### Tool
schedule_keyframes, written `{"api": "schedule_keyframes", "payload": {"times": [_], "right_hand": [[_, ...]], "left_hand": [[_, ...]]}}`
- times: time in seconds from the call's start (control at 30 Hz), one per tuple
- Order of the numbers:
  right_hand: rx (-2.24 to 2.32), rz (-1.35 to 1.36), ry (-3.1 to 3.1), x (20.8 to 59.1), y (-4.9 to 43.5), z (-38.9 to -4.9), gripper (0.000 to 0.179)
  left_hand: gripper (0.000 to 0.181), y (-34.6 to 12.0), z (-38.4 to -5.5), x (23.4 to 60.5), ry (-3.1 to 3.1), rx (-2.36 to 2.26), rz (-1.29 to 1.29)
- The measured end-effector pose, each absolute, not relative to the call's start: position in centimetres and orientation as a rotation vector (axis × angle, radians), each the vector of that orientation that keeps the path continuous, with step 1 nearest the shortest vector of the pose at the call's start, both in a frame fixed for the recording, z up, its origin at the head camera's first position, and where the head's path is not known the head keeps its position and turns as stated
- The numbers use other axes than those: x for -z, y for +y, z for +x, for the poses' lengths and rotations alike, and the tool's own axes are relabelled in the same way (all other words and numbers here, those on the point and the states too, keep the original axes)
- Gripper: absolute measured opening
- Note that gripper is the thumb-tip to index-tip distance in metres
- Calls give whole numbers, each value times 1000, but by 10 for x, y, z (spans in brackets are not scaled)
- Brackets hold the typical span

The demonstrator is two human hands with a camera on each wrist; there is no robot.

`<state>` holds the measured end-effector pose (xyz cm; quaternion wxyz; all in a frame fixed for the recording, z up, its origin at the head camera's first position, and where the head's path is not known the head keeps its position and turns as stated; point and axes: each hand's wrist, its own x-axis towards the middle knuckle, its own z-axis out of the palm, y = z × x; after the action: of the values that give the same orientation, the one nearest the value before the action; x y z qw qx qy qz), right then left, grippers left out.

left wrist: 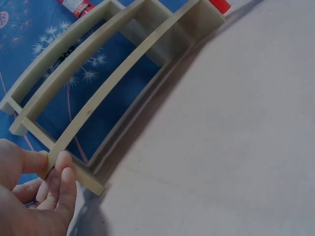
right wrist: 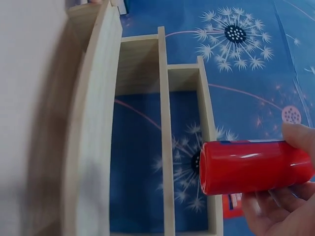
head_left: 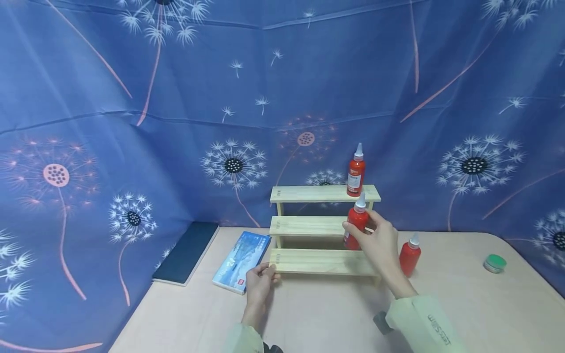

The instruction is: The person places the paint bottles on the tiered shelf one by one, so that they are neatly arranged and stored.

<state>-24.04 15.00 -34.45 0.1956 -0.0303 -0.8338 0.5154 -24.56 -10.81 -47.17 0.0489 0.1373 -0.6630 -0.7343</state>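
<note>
My right hand (head_left: 380,242) grips a red squeeze bottle (head_left: 356,223) with a pale pointed cap, upright at the right part of a three-tier wooden shelf (head_left: 309,225). In the right wrist view the bottle's base (right wrist: 204,168) shows over the steps, thumb on one side and fingers on the other. My left hand (head_left: 260,284) pinches the left end of the lowest step (left wrist: 93,110) between thumb and fingers. On the top step, at its right end, stands another red bottle (head_left: 355,171). A third red bottle (head_left: 410,255) stands on the table right of the shelf.
Left of the shelf lie a blue-and-white box (head_left: 242,260) and a dark notebook (head_left: 187,251). A small green-lidded jar (head_left: 495,263) sits far right on the pale table (head_left: 326,314). Behind everything hangs a blue dandelion-print cloth (head_left: 273,73).
</note>
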Motion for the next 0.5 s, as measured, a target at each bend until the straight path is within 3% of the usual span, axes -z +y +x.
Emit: {"api": "schedule_keyframes", "payload": {"times": [0.5], "right_hand": [[-1383,46,-2309,326,129,-287,57]], "left_hand": [[27,-107,-249,477,-2038,2172,401]]}}
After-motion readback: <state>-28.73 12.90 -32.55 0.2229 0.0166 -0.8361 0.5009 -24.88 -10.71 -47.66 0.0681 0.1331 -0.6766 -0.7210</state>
